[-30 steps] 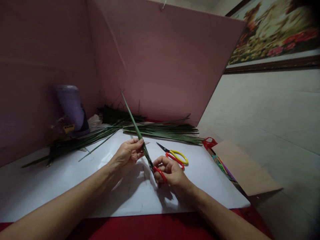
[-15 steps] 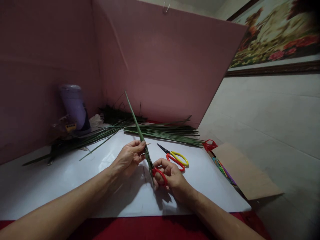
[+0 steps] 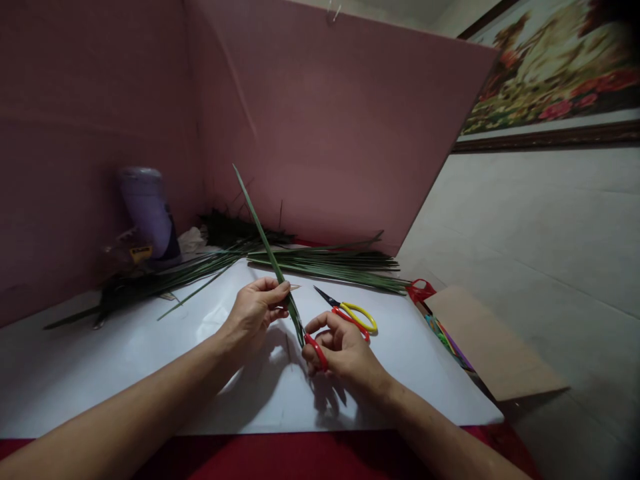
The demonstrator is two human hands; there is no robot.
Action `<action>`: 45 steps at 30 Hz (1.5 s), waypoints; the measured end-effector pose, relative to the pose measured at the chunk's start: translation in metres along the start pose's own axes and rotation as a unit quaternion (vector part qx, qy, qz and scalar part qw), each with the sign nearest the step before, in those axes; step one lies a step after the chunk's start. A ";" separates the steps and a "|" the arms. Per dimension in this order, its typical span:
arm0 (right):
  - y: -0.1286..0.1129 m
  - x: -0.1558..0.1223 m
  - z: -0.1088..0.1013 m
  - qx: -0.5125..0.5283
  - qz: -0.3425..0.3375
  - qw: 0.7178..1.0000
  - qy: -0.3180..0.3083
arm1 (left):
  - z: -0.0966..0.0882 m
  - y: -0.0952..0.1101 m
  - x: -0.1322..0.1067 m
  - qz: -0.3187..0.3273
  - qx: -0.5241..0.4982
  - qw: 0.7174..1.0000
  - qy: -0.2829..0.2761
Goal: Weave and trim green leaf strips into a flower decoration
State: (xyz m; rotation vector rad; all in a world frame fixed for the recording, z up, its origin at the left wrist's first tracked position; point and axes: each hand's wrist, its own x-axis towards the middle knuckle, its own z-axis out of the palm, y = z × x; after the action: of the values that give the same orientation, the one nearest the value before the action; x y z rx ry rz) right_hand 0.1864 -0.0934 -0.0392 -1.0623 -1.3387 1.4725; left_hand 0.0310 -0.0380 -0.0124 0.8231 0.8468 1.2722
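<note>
Pinched between the thumb and fingers of my left hand (image 3: 257, 308) is a long, narrow green leaf (image 3: 261, 233), its tip pointing up and away to the left. My right hand (image 3: 347, 350) is closed around small red-handled scissors (image 3: 319, 353), with fingers in the loops. Their blades lie against the leaf's lower end, just below my left fingers; most of the metal is hidden. On the white surface (image 3: 425, 380) beyond my right hand lies a second pair of scissors (image 3: 336, 304), black-bladed with yellow and orange-red handles.
A bundle of green leaves (image 3: 330, 267) stretches across the back, and another heap (image 3: 150, 285) runs to the left. Behind that heap stands a purple container (image 3: 147, 213). Pink panels (image 3: 320, 133) wall the back and left. At right is a cardboard box flap (image 3: 493, 347).
The leaf's tip has swung up and left. A narrow piece that hung below the scissors at the leaf's lower end no longer shows there. My right hand has shifted slightly.
</note>
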 end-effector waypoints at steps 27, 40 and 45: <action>-0.001 -0.005 -0.001 0.127 0.025 0.985 -0.110 | 0.000 0.000 -0.003 -0.038 -0.063 0.997 -0.036; 0.003 0.000 -0.001 0.062 0.000 0.996 -0.070 | 0.002 0.000 -0.002 -0.032 -0.058 0.997 -0.040; 0.004 0.000 0.000 0.067 0.005 0.996 -0.062 | 0.001 -0.002 -0.002 -0.036 -0.054 0.997 -0.045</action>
State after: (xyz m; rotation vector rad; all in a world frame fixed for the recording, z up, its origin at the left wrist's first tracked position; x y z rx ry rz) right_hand 0.1864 -0.0934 -0.0431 -0.9061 -1.3006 1.6346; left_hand 0.0327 -0.0404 -0.0136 0.7517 0.7231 1.1973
